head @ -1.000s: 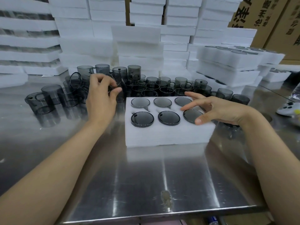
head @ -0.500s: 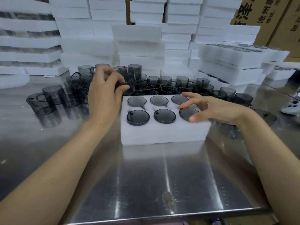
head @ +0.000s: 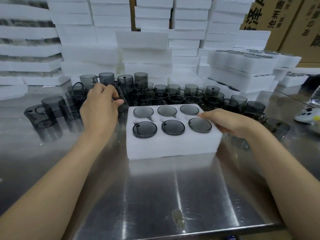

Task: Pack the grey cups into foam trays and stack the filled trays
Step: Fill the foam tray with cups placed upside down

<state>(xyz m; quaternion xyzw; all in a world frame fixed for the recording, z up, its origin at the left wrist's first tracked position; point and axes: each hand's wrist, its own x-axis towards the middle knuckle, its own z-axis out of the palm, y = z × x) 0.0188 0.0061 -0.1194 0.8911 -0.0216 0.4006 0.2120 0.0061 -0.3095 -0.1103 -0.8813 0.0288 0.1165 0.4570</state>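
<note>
A white foam tray (head: 171, 146) sits mid-table with grey cups (head: 173, 126) seated upside down in all its holes. My right hand (head: 230, 122) grips the tray's right edge, thumb on top and fingers curled down its side. To the tray's left, my left hand (head: 100, 108) holds a loose grey cup (head: 123, 103), fingers curled round it. Many more loose grey cups (head: 174, 97) stand in a crowd behind the tray.
Tall stacks of white foam trays (head: 143, 54) line the back of the steel table (head: 155, 196). Filled trays (head: 242, 66) are stacked at the back right, before cardboard boxes (head: 285, 18). A white controller (head: 308, 115) lies at the right edge.
My right hand slid from the top of the tray onto its right edge and took hold of it. My left hand lowered the cup it holds beside the tray.
</note>
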